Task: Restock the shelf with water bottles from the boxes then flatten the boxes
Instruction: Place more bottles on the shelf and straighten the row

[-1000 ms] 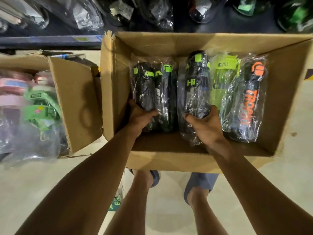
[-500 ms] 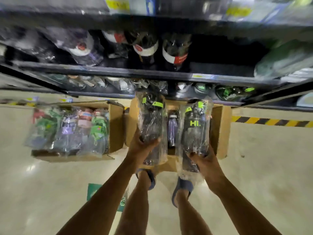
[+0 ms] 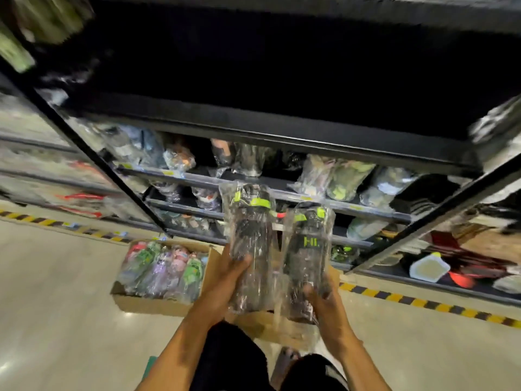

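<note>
The left hand (image 3: 229,273) is curled round the lower half of a plastic-wrapped black bottle (image 3: 249,235), thumb across its front. The right hand (image 3: 321,300) grips the base of a second wrapped bottle (image 3: 306,249) (this one lettered "HI." in green). Both bottles stand upright, side by side, in front of the black shelving rack (image 3: 282,134) and above a cardboard box (image 3: 282,331). To its left, another box (image 3: 146,303) holds colourful bottles.

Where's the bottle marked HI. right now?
Head view, right of centre: the HI. bottle is held in the right hand, beside the other bottle in the left hand, before the shelf.
</note>
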